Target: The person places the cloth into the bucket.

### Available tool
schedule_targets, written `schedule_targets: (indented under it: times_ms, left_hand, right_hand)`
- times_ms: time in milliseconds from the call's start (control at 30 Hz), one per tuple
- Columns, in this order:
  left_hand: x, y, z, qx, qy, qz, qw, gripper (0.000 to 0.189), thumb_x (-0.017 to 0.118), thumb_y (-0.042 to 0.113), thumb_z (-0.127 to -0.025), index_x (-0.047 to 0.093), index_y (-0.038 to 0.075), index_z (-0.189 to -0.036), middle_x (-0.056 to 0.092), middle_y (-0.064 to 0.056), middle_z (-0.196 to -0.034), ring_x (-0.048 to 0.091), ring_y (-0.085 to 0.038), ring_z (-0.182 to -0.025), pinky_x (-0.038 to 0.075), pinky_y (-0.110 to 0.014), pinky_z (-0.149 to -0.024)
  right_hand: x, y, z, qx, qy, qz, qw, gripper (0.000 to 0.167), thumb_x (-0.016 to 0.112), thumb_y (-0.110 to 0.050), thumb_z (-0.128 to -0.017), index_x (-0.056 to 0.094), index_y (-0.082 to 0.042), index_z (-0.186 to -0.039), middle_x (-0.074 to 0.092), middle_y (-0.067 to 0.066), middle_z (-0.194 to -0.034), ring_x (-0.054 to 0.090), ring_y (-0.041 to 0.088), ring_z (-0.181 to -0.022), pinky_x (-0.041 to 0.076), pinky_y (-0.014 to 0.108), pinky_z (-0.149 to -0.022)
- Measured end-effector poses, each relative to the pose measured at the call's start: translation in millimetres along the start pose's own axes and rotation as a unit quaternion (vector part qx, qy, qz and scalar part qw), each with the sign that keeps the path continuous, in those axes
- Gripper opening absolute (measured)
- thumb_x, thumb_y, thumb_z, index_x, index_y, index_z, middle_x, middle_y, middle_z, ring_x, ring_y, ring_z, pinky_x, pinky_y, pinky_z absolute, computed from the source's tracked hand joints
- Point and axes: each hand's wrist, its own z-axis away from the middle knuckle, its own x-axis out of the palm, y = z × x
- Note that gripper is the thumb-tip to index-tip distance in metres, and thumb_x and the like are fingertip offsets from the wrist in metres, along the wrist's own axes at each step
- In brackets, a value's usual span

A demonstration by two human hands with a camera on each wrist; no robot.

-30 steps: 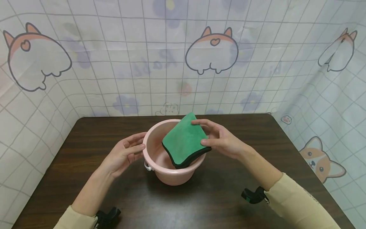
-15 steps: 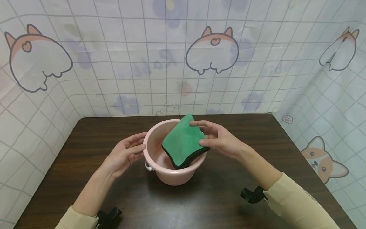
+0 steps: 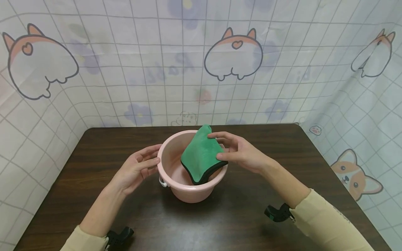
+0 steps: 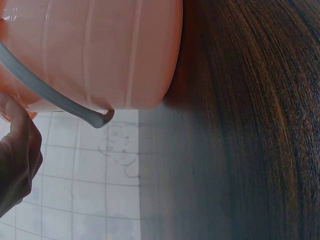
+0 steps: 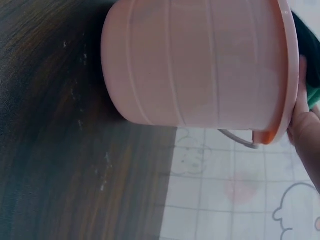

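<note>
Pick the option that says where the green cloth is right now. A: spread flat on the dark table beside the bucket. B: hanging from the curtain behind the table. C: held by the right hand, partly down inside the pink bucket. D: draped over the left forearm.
C: the right hand pinches the green cloth, whose lower corner dips inside the pink bucket, while the left hand rests against the bucket's rim.

bucket (image 3: 191,190) mid-table (image 3: 282,146) | cloth (image 3: 201,157) in bucket, right side | left hand (image 3: 136,169) left of bucket | right hand (image 3: 242,153) right of bucket
</note>
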Motion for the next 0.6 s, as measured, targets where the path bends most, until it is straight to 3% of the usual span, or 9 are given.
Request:
schedule_targets:
  times_ms: [233,433,600]
  left_hand:
    - [1.2,-0.1,1.2,0.001,0.001,0.002,1.0000,0.052,0.063,-0.004,-0.099,0.044,-0.007,-0.148,0.061,-0.010,-0.130,0.065,-0.019,-0.109,0.058,-0.033,-0.089]
    - [2.2,1.9,1.6,-0.003,0.004,-0.008,1.0000,0.054,0.065,-0.003,-0.099,0.044,-0.007,-0.148,0.060,-0.011,-0.131,0.065,-0.020,-0.111,0.058,-0.034,-0.090]
    - [2.7,5.9,2.6,-0.005,0.006,-0.019,0.9998,0.055,0.066,-0.003,-0.098,0.044,-0.008,-0.148,0.058,-0.012,-0.131,0.064,-0.019,-0.110,0.058,-0.033,-0.091]
  right_hand:
    - [10,-7,0.2,0.025,0.020,0.097,0.9948,0.064,0.074,-0.006,-0.095,0.047,-0.012,-0.152,0.045,0.010,-0.152,0.064,0.033,-0.115,0.057,0.039,-0.090]
    - [22,-12,2.2,0.023,0.028,0.242,0.9697,0.059,0.076,-0.016,-0.095,0.053,-0.017,-0.149,0.043,0.005,-0.155,0.071,0.024,-0.102,0.059,0.038,-0.081]
    - [28,-13,2.0,0.007,0.032,0.287,0.9574,0.055,0.077,-0.015,-0.094,0.057,-0.016,-0.145,0.053,0.006,-0.146,0.072,0.018,-0.103,0.060,0.037,-0.083]
